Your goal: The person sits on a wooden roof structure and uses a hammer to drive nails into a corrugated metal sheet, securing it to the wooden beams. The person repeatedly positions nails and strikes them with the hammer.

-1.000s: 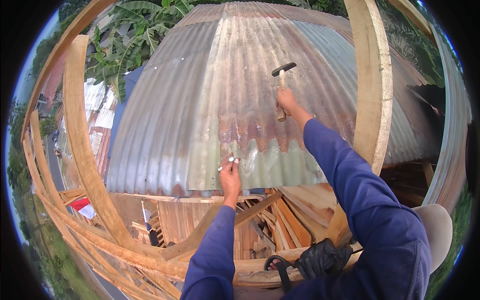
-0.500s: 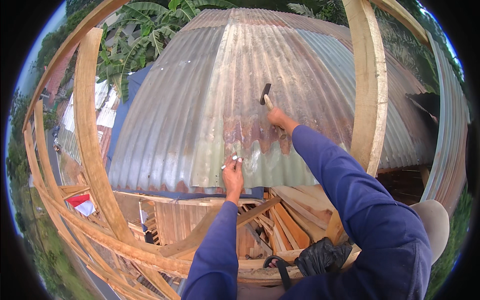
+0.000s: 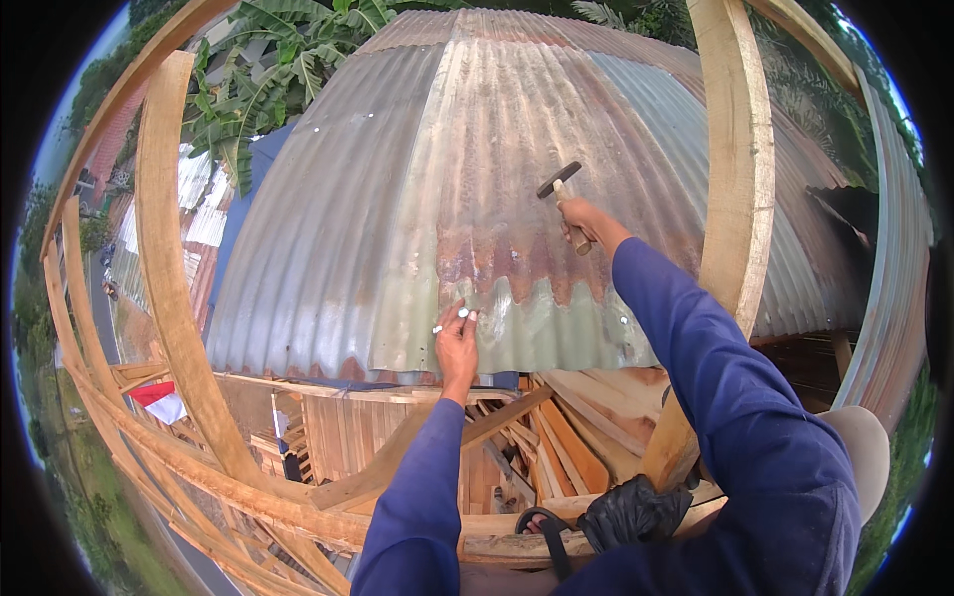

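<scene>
My right hand (image 3: 588,223) is closed around the wooden handle of a hammer (image 3: 559,179), its dark head raised over the corrugated metal roof (image 3: 517,129). Low on the roof, my left hand (image 3: 457,350) pinches roofing nails (image 3: 463,313) with pale round heads. Its fingertips are at the roof surface, just below the jagged rusty edge where one sheet laps a greenish one. The nail shafts are hidden by the fingers. To the right of this hand, a pale round nail head (image 3: 623,320) shows on the greenish sheet.
Wooden posts stand at left (image 3: 169,238) and right (image 3: 735,179), and a curved-looking beam (image 3: 288,507) crosses below. Stacked boards (image 3: 571,447) lie beneath the roof edge. A black plastic bag (image 3: 636,512) rests beside my sandalled foot (image 3: 542,521). Banana leaves (image 3: 278,60) hang behind.
The hammer has swung right, its head now turned more sideways and clear of the arm. My left hand stays at nearly the same spot on the roof. The view has shifted slightly.
</scene>
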A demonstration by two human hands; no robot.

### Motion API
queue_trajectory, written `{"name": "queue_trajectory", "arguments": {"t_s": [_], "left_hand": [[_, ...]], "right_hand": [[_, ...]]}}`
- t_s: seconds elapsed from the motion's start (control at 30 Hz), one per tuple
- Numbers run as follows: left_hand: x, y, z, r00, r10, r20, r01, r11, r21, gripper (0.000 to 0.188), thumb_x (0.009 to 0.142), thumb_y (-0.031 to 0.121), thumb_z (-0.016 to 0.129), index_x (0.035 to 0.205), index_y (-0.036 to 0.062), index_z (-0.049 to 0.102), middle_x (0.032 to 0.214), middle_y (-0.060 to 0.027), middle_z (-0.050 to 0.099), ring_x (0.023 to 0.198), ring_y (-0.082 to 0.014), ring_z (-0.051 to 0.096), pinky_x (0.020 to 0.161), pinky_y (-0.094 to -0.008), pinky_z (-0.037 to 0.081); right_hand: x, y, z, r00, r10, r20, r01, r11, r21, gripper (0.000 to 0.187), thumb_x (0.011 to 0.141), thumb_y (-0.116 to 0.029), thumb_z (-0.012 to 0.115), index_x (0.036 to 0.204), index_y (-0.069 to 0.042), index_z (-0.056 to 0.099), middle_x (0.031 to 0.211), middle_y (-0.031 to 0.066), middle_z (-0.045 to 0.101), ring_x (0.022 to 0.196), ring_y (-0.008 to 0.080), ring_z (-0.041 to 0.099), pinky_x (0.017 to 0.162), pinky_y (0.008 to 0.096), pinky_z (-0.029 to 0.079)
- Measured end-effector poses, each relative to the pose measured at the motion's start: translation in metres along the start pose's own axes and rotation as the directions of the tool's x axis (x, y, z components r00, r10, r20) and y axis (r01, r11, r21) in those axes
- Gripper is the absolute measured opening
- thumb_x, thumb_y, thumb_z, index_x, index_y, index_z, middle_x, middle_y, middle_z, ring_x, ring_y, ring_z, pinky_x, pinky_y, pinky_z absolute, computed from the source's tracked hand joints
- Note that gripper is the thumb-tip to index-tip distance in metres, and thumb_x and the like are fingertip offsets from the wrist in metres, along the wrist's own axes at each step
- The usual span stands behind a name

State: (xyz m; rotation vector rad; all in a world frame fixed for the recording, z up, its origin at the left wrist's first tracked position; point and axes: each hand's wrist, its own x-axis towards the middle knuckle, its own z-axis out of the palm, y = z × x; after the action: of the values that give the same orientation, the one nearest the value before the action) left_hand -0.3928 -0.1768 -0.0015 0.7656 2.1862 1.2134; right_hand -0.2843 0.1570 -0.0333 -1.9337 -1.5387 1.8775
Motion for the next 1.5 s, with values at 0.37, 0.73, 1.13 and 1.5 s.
{"name": "queue_trajectory", "arguments": {"t_s": [0.37,0.73,1.13,1.5], "left_hand": [[0.0,-0.018,-0.007,0.985,-0.167,-0.044,0.148,0.947,-0.284,0.036,0.099,0.03,0.055,0.117,0.0009,0.067,0.105,-0.0145,0.07,0.1,-0.015,0.06,0.092,-0.0293,0.044],[0.008,-0.016,-0.002,0.98,-0.198,0.016,0.199,0.976,-0.086,0.035,0.098,0.027,0.056,0.116,-0.0008,0.066,0.114,-0.0184,0.068,0.106,-0.0214,0.063,0.094,-0.0309,0.044],[0.009,-0.029,-0.001,0.997,0.009,-0.076,-0.015,0.997,-0.071,0.023,0.092,0.016,0.059,0.098,-0.0047,0.067,0.092,-0.0272,0.065,0.082,-0.0426,0.062,0.073,-0.044,0.046],[0.002,-0.019,-0.003,0.99,-0.11,-0.083,0.078,0.944,-0.321,0.025,0.093,0.019,0.061,0.099,-0.0041,0.067,0.08,-0.0199,0.067,0.069,-0.0181,0.056,0.069,-0.0358,0.046]], "right_hand": [[-0.211,0.002,0.078,0.915,-0.23,0.33,0.247,0.969,-0.011,0.032,0.098,-0.033,0.049,0.098,-0.001,0.048,0.067,0.0044,0.049,0.045,0.0137,0.048,0.039,0.0321,0.042],[-0.271,0.006,0.058,0.898,-0.277,0.342,0.325,0.941,-0.091,0.031,0.1,-0.033,0.049,0.096,-0.002,0.047,0.064,0.0031,0.048,0.045,0.0121,0.049,0.037,0.0311,0.041],[-0.215,0.002,0.128,0.769,-0.483,0.419,0.629,0.689,-0.36,0.042,0.087,-0.029,0.069,0.104,0.006,0.054,0.064,0.0126,0.059,0.047,0.0197,0.057,0.041,0.0373,0.045],[-0.175,0.001,0.164,0.831,-0.378,0.409,0.521,0.786,-0.333,0.035,0.078,-0.016,0.077,0.099,0.006,0.058,0.062,0.0126,0.062,0.046,0.0192,0.058,0.042,0.0363,0.047]]}}
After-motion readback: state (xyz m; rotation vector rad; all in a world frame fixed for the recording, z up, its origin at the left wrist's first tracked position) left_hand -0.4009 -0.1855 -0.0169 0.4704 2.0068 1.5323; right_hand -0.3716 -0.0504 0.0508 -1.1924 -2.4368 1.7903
